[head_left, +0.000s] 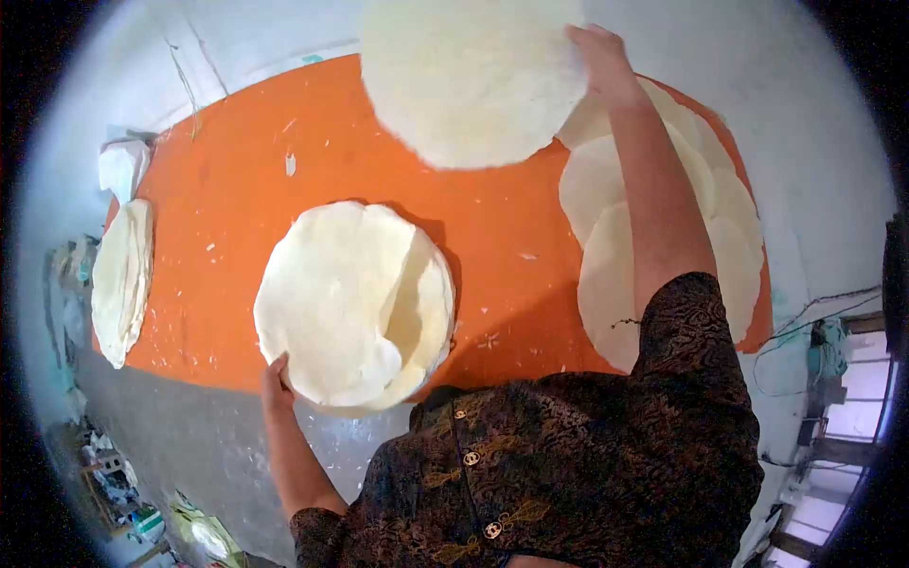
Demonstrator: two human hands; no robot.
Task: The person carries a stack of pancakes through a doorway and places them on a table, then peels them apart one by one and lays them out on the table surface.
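Note:
My right hand [598, 52] grips the right edge of a large, thin, pale round sheet [469, 85], held up over the far side of the orange table. Near the table's front edge lies a stack of similar round sheets [331, 293], its top sheet folded back on the right side. At the lower left rim of this stack is my left hand [277, 379], fingers closed on the edge. Beneath my right forearm, overlapping round sheets [606, 275] are spread over the table's right end.
The orange table [511, 284] has small white scraps on it. Another pile of sheets [123, 284] lies at its left end, with a white bag [123, 168] behind. A pale wall stands beyond, with hanging wires at right. Clutter sits on the floor at lower left.

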